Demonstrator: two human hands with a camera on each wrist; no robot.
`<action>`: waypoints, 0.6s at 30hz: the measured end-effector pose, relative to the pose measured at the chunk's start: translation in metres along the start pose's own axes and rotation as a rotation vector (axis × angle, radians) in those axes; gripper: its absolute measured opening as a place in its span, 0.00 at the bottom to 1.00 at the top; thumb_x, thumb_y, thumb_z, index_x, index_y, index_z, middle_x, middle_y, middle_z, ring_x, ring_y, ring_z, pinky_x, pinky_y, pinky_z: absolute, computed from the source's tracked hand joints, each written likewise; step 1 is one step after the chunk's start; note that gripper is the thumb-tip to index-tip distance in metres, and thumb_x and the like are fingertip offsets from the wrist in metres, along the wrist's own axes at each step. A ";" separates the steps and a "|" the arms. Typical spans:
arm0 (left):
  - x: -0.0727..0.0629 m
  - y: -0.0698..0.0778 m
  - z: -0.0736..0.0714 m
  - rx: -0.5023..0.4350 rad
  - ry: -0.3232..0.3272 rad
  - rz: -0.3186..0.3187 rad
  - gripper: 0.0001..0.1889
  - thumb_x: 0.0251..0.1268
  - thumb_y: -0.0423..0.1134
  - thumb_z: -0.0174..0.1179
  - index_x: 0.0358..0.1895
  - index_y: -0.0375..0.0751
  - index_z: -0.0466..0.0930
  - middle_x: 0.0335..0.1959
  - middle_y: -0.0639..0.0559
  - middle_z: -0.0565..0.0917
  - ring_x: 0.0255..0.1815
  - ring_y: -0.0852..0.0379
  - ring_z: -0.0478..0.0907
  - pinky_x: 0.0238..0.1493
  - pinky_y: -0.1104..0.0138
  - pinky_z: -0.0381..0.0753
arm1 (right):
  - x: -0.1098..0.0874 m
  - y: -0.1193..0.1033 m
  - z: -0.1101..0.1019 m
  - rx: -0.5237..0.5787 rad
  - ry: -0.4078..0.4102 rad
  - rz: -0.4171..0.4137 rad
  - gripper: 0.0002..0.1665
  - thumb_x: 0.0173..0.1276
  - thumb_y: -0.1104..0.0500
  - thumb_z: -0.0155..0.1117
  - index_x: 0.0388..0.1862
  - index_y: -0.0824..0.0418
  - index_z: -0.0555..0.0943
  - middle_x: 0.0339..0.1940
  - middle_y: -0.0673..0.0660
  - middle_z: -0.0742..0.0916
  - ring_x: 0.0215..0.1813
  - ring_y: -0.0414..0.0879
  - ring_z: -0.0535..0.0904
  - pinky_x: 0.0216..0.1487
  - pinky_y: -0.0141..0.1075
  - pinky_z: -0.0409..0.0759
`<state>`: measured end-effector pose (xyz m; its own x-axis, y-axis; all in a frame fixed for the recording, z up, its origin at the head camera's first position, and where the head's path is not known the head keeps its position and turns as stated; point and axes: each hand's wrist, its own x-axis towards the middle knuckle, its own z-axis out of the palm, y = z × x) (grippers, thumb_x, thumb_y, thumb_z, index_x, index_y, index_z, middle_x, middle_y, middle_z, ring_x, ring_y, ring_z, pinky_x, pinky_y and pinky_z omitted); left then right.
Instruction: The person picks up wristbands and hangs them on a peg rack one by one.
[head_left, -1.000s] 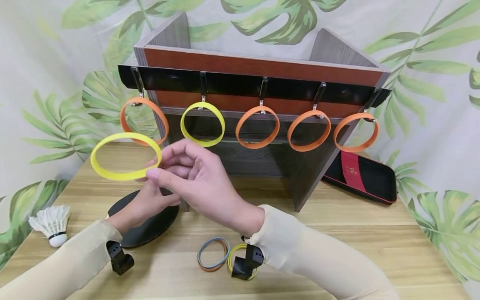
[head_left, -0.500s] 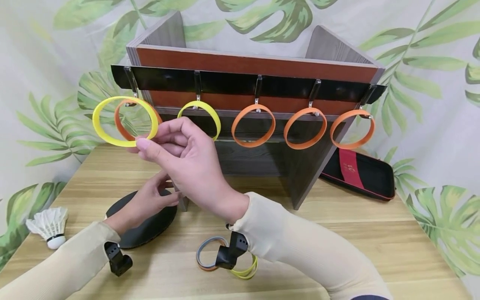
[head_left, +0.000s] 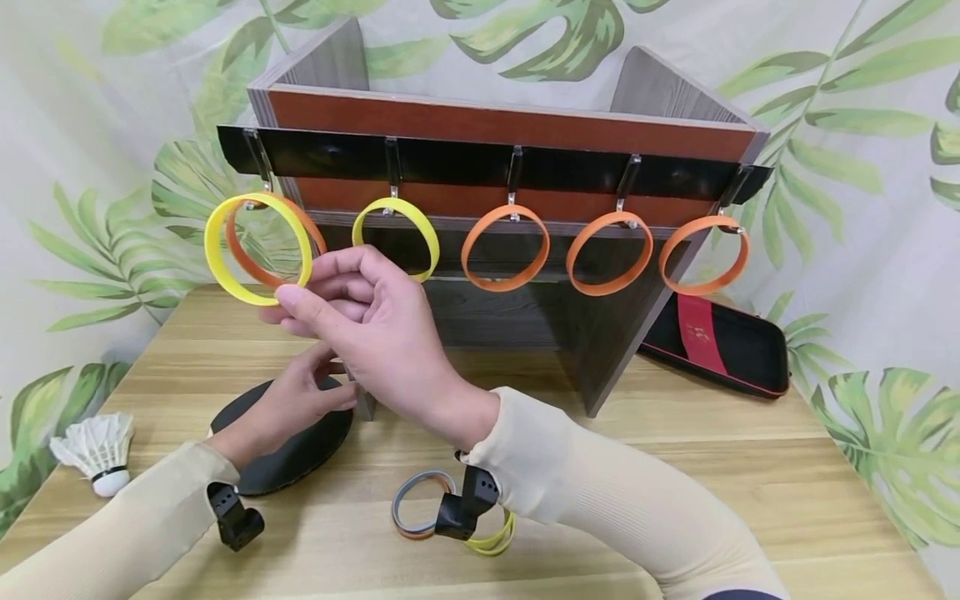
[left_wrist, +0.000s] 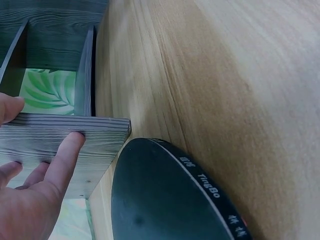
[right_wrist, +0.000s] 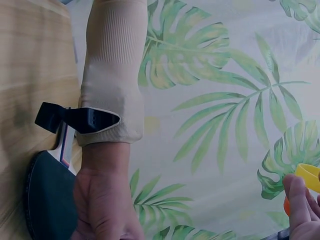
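Observation:
My right hand (head_left: 378,337) pinches the lower right of a yellow silicone wristband (head_left: 215,250) between thumb and fingers. The wristband stands upright in front of the leftmost hook (head_left: 258,158), overlapping the orange wristband (head_left: 311,229) that hangs there. Whether the two touch, I cannot tell. At the right wrist view's edge, the yellow wristband (right_wrist: 310,176) shows above the fingertips. Lower down, my left hand (head_left: 288,400) holds the shelf's side panel (left_wrist: 102,127), thumb on one face and fingers on the other. One yellow wristband (head_left: 431,237) and several orange ones hang from the other hooks.
A black table tennis bat (head_left: 300,458) lies under my left hand. A shuttlecock (head_left: 97,450) sits at the left, a black case (head_left: 753,350) with a red band at the right. Loose wristbands (head_left: 401,500) lie at the front. The black hook strip (head_left: 450,158) spans the wooden shelf (head_left: 480,108).
The yellow wristband has risen with my right hand and tipped upright in front of the leftmost hook, then turned slightly. My left hand stays at the shelf panel. The head view has shifted a little.

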<state>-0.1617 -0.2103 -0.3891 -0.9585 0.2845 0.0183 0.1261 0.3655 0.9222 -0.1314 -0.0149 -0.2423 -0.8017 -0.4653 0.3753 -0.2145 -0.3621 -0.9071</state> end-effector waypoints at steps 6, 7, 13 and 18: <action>-0.001 0.001 0.001 0.001 0.010 -0.006 0.30 0.72 0.32 0.64 0.73 0.31 0.66 0.69 0.33 0.72 0.67 0.38 0.71 0.49 0.72 0.88 | -0.004 0.001 -0.002 -0.036 -0.030 0.011 0.14 0.77 0.71 0.60 0.57 0.74 0.73 0.53 0.77 0.85 0.56 0.72 0.86 0.58 0.42 0.89; -0.001 0.001 0.001 0.002 0.012 -0.013 0.30 0.72 0.32 0.64 0.73 0.32 0.66 0.69 0.34 0.72 0.67 0.38 0.72 0.49 0.72 0.88 | -0.005 0.002 -0.003 -0.040 -0.036 0.011 0.14 0.77 0.71 0.60 0.58 0.74 0.73 0.53 0.77 0.85 0.56 0.72 0.85 0.58 0.43 0.89; -0.001 0.000 0.002 -0.006 0.015 -0.012 0.30 0.71 0.32 0.65 0.73 0.35 0.64 0.68 0.38 0.72 0.64 0.43 0.73 0.49 0.70 0.88 | -0.011 0.009 -0.006 -0.077 -0.059 0.001 0.15 0.78 0.70 0.58 0.61 0.74 0.73 0.54 0.77 0.86 0.57 0.72 0.85 0.58 0.39 0.88; 0.001 -0.002 0.003 0.011 0.061 0.032 0.19 0.69 0.33 0.67 0.60 0.38 0.76 0.52 0.57 0.80 0.49 0.60 0.76 0.45 0.71 0.85 | -0.021 0.017 -0.010 -0.166 -0.125 -0.097 0.11 0.77 0.71 0.59 0.55 0.76 0.76 0.50 0.76 0.87 0.53 0.70 0.88 0.54 0.35 0.89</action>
<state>-0.1619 -0.2082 -0.3923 -0.9677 0.2417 0.0717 0.1596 0.3673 0.9163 -0.1238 -0.0026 -0.2673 -0.6998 -0.5348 0.4736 -0.3846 -0.2766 -0.8807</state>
